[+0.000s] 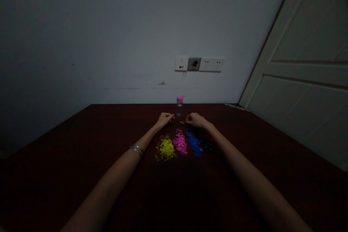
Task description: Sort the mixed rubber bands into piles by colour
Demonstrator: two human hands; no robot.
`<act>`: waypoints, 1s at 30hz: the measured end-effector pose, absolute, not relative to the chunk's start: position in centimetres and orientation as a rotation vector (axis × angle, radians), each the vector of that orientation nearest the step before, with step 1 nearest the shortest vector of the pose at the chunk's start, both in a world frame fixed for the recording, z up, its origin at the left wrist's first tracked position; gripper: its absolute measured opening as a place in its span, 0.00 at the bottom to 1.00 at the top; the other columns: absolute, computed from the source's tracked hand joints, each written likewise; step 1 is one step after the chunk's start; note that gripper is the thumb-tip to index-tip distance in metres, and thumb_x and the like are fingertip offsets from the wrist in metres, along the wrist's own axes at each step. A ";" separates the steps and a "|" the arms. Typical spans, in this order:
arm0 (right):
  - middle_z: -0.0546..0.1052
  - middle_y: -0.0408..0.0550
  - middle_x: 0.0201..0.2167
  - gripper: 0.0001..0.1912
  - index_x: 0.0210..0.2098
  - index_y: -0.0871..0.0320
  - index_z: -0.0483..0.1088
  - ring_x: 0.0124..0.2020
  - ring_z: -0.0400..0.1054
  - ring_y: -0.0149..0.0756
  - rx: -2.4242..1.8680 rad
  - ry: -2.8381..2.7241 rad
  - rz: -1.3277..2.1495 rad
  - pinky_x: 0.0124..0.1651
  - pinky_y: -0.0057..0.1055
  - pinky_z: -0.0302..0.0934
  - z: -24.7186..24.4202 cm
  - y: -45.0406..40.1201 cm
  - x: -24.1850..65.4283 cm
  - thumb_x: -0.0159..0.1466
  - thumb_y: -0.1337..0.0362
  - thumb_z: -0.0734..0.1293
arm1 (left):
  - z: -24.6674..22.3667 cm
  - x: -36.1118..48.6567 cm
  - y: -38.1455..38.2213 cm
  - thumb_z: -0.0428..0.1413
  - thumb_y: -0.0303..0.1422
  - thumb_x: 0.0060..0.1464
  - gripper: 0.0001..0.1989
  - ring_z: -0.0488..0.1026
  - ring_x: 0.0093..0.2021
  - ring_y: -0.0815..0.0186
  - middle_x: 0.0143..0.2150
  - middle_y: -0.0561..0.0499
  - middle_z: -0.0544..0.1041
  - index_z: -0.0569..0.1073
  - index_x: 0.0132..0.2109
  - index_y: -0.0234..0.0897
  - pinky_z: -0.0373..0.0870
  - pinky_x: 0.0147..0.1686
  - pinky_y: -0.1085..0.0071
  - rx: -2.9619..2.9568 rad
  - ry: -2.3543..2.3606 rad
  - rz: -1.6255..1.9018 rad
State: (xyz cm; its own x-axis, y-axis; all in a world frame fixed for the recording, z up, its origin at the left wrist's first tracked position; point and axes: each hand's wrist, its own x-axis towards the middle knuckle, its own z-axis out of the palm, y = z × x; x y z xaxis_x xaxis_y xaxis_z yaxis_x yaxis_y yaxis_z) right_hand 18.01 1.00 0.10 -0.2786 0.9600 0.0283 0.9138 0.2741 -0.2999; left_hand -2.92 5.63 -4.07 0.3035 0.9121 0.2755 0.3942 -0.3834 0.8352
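Four piles of small bands lie on the dark red table: yellow, pink, blue and black. Beyond them stands a clear bottle with a pink cap. My left hand is closed, fingertips together, just left of the bottle's base; what it holds, if anything, is too small to tell. My right hand is pinched at the right, beside a small yellow band on the table; whatever is between its fingertips cannot be made out.
Behind the table rises a pale wall with a row of sockets. A panelled door stands at the right. A thin flat strip lies near the table's back right corner.
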 end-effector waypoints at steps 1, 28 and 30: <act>0.76 0.47 0.33 0.08 0.33 0.56 0.72 0.35 0.68 0.33 -1.759 -2.340 0.329 0.31 0.23 0.55 0.0 0.9 17.8 0.55 0.62 0.63 | -4.1 -2.9 5.6 0.48 0.45 0.49 0.22 0.55 0.18 0.75 0.16 0.56 0.62 0.76 0.31 0.29 0.52 0.22 0.76 1.919 1.156 1.016; 0.74 0.45 0.20 0.08 0.25 0.64 0.74 0.20 0.64 0.27 -1.728 -2.250 0.734 0.23 0.22 0.55 2.6 0.4 21.8 0.46 0.70 0.64 | -4.2 -2.1 5.3 0.52 0.38 0.46 0.15 0.69 0.31 0.68 0.32 0.48 0.76 0.77 0.35 0.31 0.62 0.32 0.75 2.266 1.135 0.857; 0.73 0.44 0.19 0.08 0.25 0.63 0.74 0.19 0.63 0.27 -1.737 -2.234 0.808 0.22 0.22 0.55 2.5 0.4 21.9 0.46 0.70 0.63 | -3.9 -1.8 5.2 0.52 0.37 0.46 0.15 0.70 0.32 0.67 0.33 0.48 0.76 0.76 0.37 0.33 0.62 0.32 0.74 2.364 1.162 0.773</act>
State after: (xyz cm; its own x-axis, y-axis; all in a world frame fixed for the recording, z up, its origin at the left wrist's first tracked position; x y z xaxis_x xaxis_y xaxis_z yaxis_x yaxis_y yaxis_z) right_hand 21.90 0.43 2.48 -0.2903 0.9415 -0.1714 0.8332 0.1606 -0.5292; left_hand -1.76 5.16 -3.89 0.5028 0.8096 0.3028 0.5921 -0.5778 0.5618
